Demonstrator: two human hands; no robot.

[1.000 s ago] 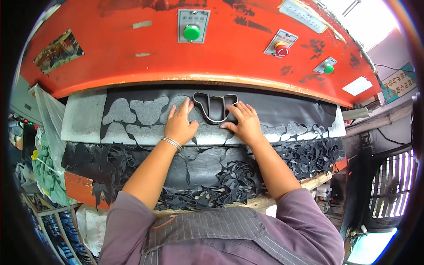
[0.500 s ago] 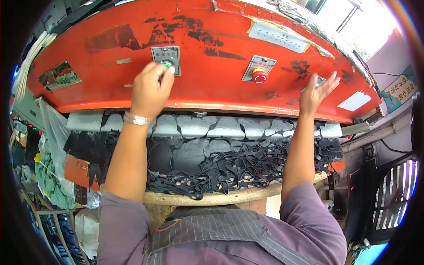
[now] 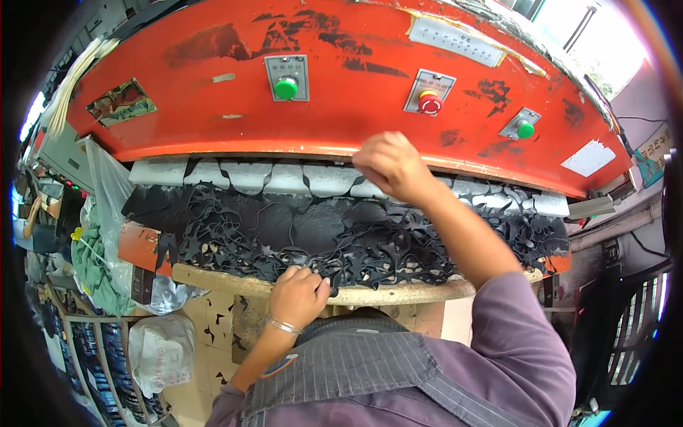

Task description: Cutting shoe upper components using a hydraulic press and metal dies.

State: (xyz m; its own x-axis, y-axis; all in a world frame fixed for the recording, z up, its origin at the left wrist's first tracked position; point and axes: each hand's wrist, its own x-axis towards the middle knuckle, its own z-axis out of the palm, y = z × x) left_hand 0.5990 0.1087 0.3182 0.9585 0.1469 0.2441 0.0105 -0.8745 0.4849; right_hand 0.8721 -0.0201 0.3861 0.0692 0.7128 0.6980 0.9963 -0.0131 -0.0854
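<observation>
My left hand rests at the front wooden edge of the machine bed. Its fingers are loosely bent and a little apart, touching black cut scraps. Above the bed, in front of the red machine head's lower edge, hovers my right hand with its fingers curled in; I see nothing in it. A tangled web of black strips covers much of a dark sheet. Behind lies a pale strip with black outlines between light shapes.
The red machine head spans the back, bearing a green button, a red emergency stop and another green button. Left are a clear plastic sheet, a white sack and a loaded rack. Scraps dot the floor.
My left hand has left the left green button and come down to the wooden edge. My right hand has moved left and down from the right green button, its spread fingers now curled.
</observation>
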